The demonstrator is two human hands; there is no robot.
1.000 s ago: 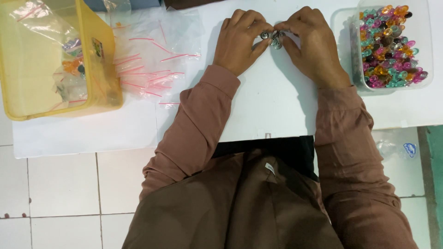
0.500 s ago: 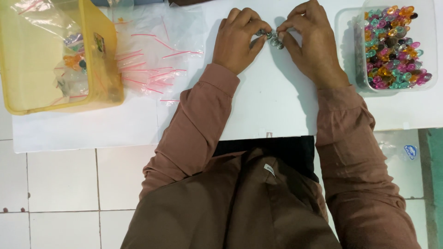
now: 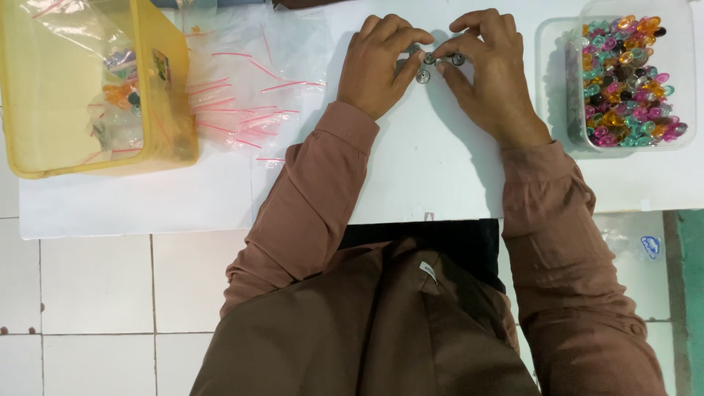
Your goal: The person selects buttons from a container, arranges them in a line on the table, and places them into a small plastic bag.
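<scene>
My left hand (image 3: 383,62) and my right hand (image 3: 490,73) meet at the far middle of the white table (image 3: 425,176). Between their fingertips they pinch a few small silver metal pieces (image 3: 433,62), several little round parts joined in a short row. The thumbs and forefingers of both hands close on these pieces from either side. Both forearms in brown sleeves lie on the table.
A clear plastic tub (image 3: 632,73) full of small coloured translucent pieces stands to the right of my right hand. A pile of small clear bags with red strips (image 3: 242,81) lies to the left. A yellow plastic bin (image 3: 88,88) with bagged items sits at far left. White floor tiles show below.
Both hands have shifted slightly away from me with the metal pieces, and the fingers have moved around them. Nothing else on the table has moved.
</scene>
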